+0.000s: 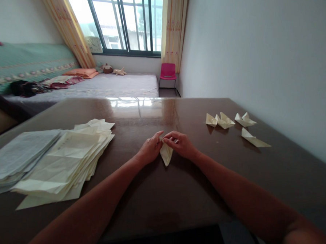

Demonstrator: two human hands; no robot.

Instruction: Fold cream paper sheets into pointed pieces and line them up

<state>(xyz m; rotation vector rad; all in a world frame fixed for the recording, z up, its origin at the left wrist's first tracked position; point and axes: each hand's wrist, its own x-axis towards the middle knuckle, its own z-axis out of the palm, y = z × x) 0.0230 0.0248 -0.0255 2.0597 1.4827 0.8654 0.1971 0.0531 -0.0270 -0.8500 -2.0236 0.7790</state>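
Between my hands, near the middle of the brown table [147, 216], is a folded piece of cream paper [166, 156] with its pointed end toward me. My left hand [151, 147] grips its left side, thumb and fingers closed near the top edge. From the right, my right hand [181, 143] pinches the paper's upper part with thumb and forefinger, the other fingers curled. The fingers partly cover the upper end of the paper. Off to the right stand several folded paper boats [225, 121], and a longer folded paper boat [253, 138] lies nearer me.
On the left lie a stack of creased cream sheets [65, 149] and a stack of greyish printed paper [19, 152]. A white wall [251, 50] runs along the table's right side. Beyond the table are a bed [121, 84] and a pink chair [168, 72].
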